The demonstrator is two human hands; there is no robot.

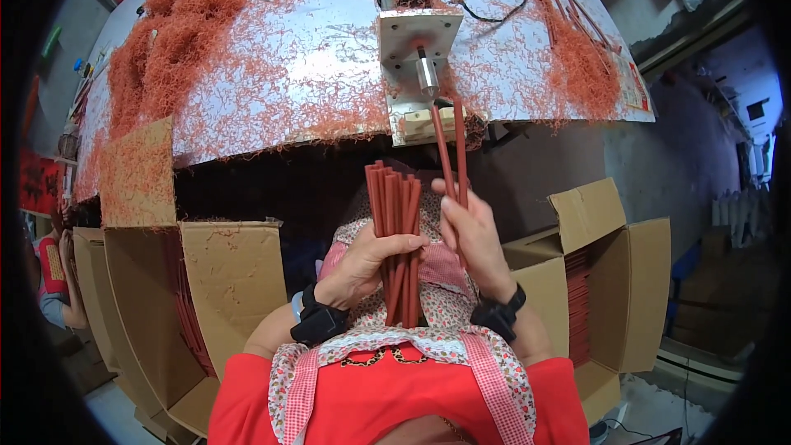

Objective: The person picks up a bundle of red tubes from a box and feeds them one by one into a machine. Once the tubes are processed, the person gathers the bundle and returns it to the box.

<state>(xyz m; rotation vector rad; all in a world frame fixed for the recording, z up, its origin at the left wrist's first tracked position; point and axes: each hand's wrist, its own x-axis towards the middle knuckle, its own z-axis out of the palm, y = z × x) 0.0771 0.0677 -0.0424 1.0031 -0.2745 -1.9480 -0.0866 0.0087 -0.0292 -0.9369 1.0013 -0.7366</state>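
My left hand [371, 259] grips an upright bundle of several long red sticks [394, 214] in front of my chest. My right hand [471, 235] pinches two more red sticks [451, 148], which point up toward a small motor-driven spindle [427, 74] on a white bracket [416, 37] at the near edge of the metal-topped table [329, 58]. The stick tips lie just below the spindle; whether they touch it is unclear. Both wrists wear black cuffs.
Heaps of red shavings [173, 33] cover the table's left side, and more shavings with loose red sticks [581, 49] lie at the right. An open cardboard box [206, 297] stands at my left, another holding red sticks [610, 280] at my right. A cable runs behind the motor.
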